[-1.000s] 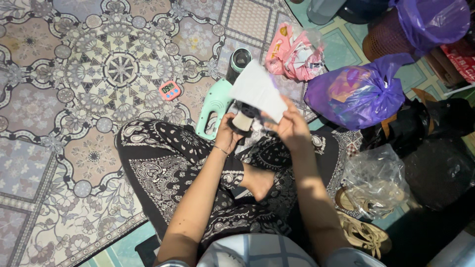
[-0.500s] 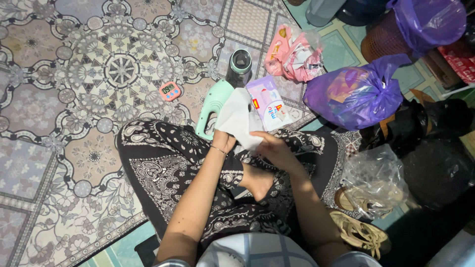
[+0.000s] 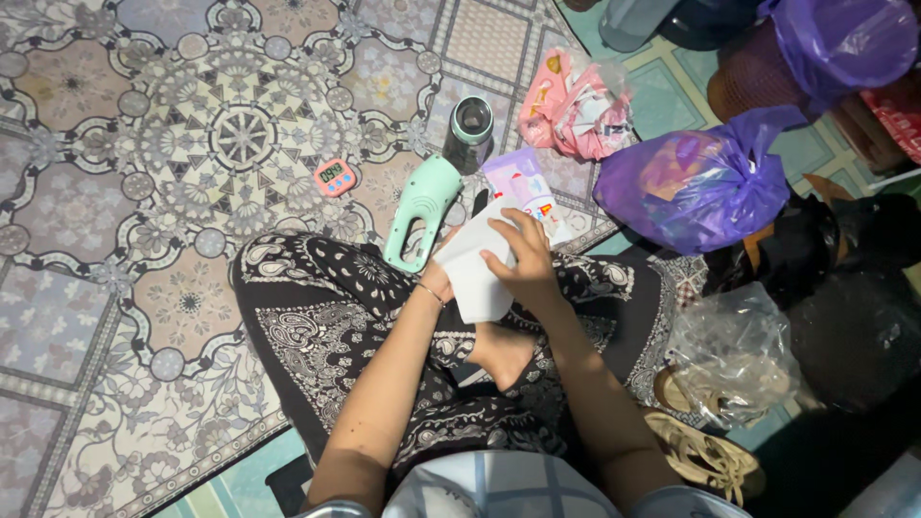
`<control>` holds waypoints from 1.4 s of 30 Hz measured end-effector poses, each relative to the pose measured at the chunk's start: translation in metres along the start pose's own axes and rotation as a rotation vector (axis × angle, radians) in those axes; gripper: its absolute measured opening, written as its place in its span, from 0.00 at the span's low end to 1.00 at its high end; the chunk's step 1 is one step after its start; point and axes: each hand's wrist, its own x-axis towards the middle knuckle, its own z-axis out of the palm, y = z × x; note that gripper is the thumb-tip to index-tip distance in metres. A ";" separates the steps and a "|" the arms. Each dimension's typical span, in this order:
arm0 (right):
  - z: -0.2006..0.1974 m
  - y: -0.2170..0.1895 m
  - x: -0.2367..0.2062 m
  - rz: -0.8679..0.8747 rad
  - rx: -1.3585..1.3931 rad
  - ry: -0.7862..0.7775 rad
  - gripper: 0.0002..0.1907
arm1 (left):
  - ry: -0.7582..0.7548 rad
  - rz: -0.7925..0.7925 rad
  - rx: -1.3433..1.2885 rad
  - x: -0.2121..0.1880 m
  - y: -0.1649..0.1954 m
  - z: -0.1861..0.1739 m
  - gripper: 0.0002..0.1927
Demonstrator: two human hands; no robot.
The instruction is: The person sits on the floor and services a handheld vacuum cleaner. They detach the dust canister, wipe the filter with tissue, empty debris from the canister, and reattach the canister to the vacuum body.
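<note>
the right hand [image 3: 523,264] presses flat on a white cloth [image 3: 472,273] over the lap, pinning it, while the left hand [image 3: 439,280], mostly hidden beneath, seems to grip its edge, beside the mint-green handheld device [image 3: 427,206] on the patterned mat [image 3: 144,144].

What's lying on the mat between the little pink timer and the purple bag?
In the head view: a mint-green hair dryer and a small lilac packet.

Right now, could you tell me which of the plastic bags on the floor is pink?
The pink plastic bag beside the mint hair dryer's nozzle; the big knotted bag is purple, and the crumpled bag by the sandals is clear.
</note>
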 end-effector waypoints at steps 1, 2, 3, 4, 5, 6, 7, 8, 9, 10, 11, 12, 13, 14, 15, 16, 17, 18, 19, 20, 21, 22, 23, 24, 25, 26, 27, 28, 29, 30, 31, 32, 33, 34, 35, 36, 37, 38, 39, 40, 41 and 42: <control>0.003 0.004 -0.001 0.023 0.031 0.016 0.26 | -0.017 -0.026 -0.007 -0.001 -0.001 -0.001 0.24; 0.006 0.009 -0.004 0.049 0.060 0.032 0.26 | -0.010 -0.034 0.025 -0.003 -0.003 -0.001 0.24; 0.009 0.015 -0.006 0.074 0.087 0.051 0.26 | -0.006 -0.042 0.057 -0.004 -0.003 -0.002 0.25; 0.012 0.021 -0.009 0.077 0.091 0.073 0.26 | -0.005 -0.047 0.092 -0.004 -0.002 0.000 0.26; 0.016 0.026 -0.013 0.079 0.097 0.095 0.26 | 0.009 -0.087 0.070 -0.004 -0.001 0.002 0.31; 0.020 0.031 -0.016 0.082 0.105 0.115 0.26 | 0.026 -0.125 0.047 -0.006 0.000 0.004 0.37; 0.024 0.035 -0.019 0.101 0.106 0.121 0.26 | 0.044 -0.162 0.024 -0.008 0.002 0.007 0.43; 0.028 0.038 -0.021 0.122 0.107 0.127 0.26 | 0.070 -0.159 0.042 -0.009 0.003 0.009 0.47; 0.031 0.040 -0.023 0.142 0.109 0.135 0.26 | 0.095 -0.157 0.061 -0.009 0.005 0.011 0.52; 0.034 0.043 -0.024 0.153 0.113 0.137 0.27 | 0.118 -0.156 0.081 -0.010 0.007 0.013 0.56; 0.035 0.045 -0.025 0.163 0.118 0.138 0.27 | 0.120 -0.155 0.084 -0.010 0.009 0.014 0.59; 0.037 0.047 -0.025 0.174 0.122 0.140 0.27 | 0.122 -0.155 0.088 -0.010 0.010 0.014 0.61; 0.037 0.049 -0.026 0.202 0.139 0.139 0.27 | 0.124 -0.155 0.090 -0.010 0.011 0.013 0.63; 0.037 0.051 -0.026 0.227 0.155 0.138 0.27 | 0.084 -0.159 0.093 -0.010 0.011 0.012 0.65; 0.037 0.054 -0.025 0.252 0.171 0.137 0.27 | 0.044 -0.164 0.096 -0.010 0.011 0.010 0.66; 0.037 0.056 -0.025 0.237 0.166 0.146 0.27 | 0.004 -0.169 0.099 -0.009 0.010 0.007 0.67; 0.037 0.058 -0.025 0.223 0.160 0.154 0.27 | -0.007 -0.147 0.127 -0.008 0.008 0.005 0.66; 0.036 0.059 -0.025 0.210 0.155 0.162 0.27 | -0.018 -0.125 0.154 -0.007 0.006 0.002 0.65; 0.036 0.060 -0.025 0.212 0.146 0.161 0.28 | -0.029 -0.102 0.182 -0.006 0.004 0.000 0.63; 0.036 0.061 -0.024 0.214 0.137 0.158 0.29 | -0.026 -0.092 0.221 -0.006 0.003 -0.001 0.59; 0.037 0.061 -0.024 0.216 0.129 0.155 0.30 | -0.022 -0.083 0.259 -0.006 0.001 -0.002 0.54; 0.038 0.061 -0.025 0.211 0.127 0.148 0.31 | -0.018 -0.073 0.297 -0.007 0.000 -0.002 0.50; 0.038 0.060 -0.025 0.206 0.125 0.140 0.31 | 0.011 -0.057 0.343 -0.007 -0.002 -0.003 0.44; 0.040 0.059 -0.025 0.203 0.123 0.133 0.32 | 0.041 -0.042 0.389 -0.009 -0.004 -0.003 0.38; 0.041 0.058 -0.026 0.183 0.080 0.133 0.33 | 0.071 -0.027 0.435 -0.010 -0.005 -0.003 0.33; 0.042 0.057 -0.026 0.162 0.038 0.134 0.35 | 0.102 0.009 0.454 -0.010 -0.007 -0.001 0.31; 0.043 0.056 -0.027 0.142 -0.005 0.133 0.36 | 0.133 0.043 0.471 -0.009 -0.009 0.000 0.29; 0.043 0.056 -0.028 0.134 -0.002 0.119 0.36 | 0.164 0.078 0.489 -0.008 -0.010 0.001 0.27; 0.044 0.056 -0.028 0.126 0.000 0.106 0.37 | 0.174 0.086 0.473 -0.007 -0.010 0.002 0.26; 0.044 0.056 -0.029 0.118 0.002 0.091 0.37 | 0.185 0.095 0.456 -0.007 -0.010 0.001 0.24; 0.044 0.057 -0.029 0.118 0.030 0.075 0.36 | 0.196 0.103 0.439 -0.006 -0.011 0.001 0.22; 0.044 0.057 -0.029 0.117 0.059 0.058 0.36 | 0.166 0.112 0.437 -0.005 -0.011 0.000 0.22; 0.044 0.057 -0.029 0.115 0.088 0.041 0.36 | 0.136 0.121 0.436 -0.005 -0.011 -0.001 0.21; 0.045 0.057 -0.029 0.135 0.092 0.023 0.35 | 0.105 0.131 0.434 -0.004 -0.012 -0.002 0.21; 0.045 0.056 -0.029 0.154 0.095 0.006 0.34 | 0.097 0.146 0.478 -0.004 -0.012 -0.002 0.21; 0.045 0.054 -0.029 0.175 0.098 -0.012 0.33 | 0.088 0.161 0.521 -0.004 -0.013 -0.003 0.21; 0.045 0.052 -0.029 0.169 0.107 -0.020 0.33 | 0.080 0.176 0.565 -0.005 -0.014 -0.003 0.21; 0.045 0.050 -0.029 0.163 0.117 -0.028 0.33 | 0.109 0.134 0.504 -0.005 -0.013 -0.003 0.21; 0.044 0.049 -0.029 0.156 0.127 -0.037 0.33 | 0.138 0.093 0.443 -0.005 -0.012 -0.002 0.21; 0.042 0.048 -0.029 0.148 0.158 -0.042 0.34 | 0.166 0.052 0.383 -0.006 -0.010 -0.002 0.21; 0.040 0.047 -0.028 0.139 0.190 -0.048 0.34 | 0.184 0.060 0.333 -0.005 -0.008 -0.001 0.21; 0.038 0.048 -0.026 0.130 0.221 -0.053 0.35 | 0.202 0.069 0.284 -0.005 -0.006 -0.001 0.21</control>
